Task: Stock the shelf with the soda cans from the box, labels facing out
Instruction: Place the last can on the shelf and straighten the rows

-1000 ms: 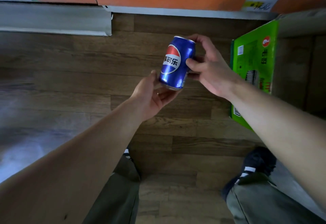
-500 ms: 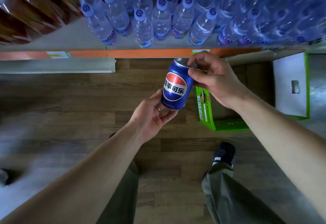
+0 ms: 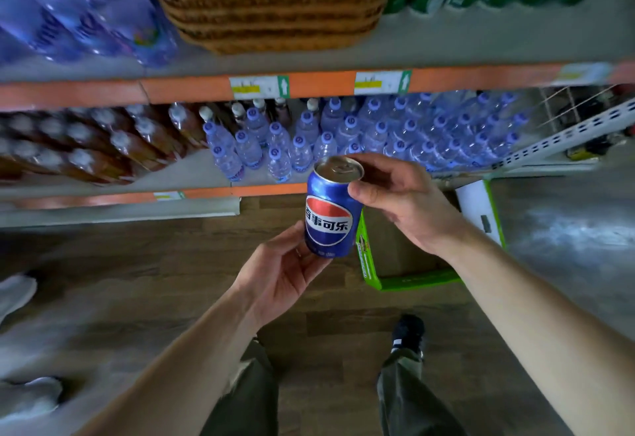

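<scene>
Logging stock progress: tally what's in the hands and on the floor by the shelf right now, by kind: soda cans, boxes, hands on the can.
Soda cans: 1, the blue can
Boxes: 1, the green box on the floor; its inside is hidden
Hands on the can: 2, left hand and right hand
Total: 4

glossy metal can; woven basket; wood-grain floor

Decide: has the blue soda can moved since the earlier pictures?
Yes. The blue can has risen from beside the green box to the lower shelf edge, upright, both hands holding it.
</scene>
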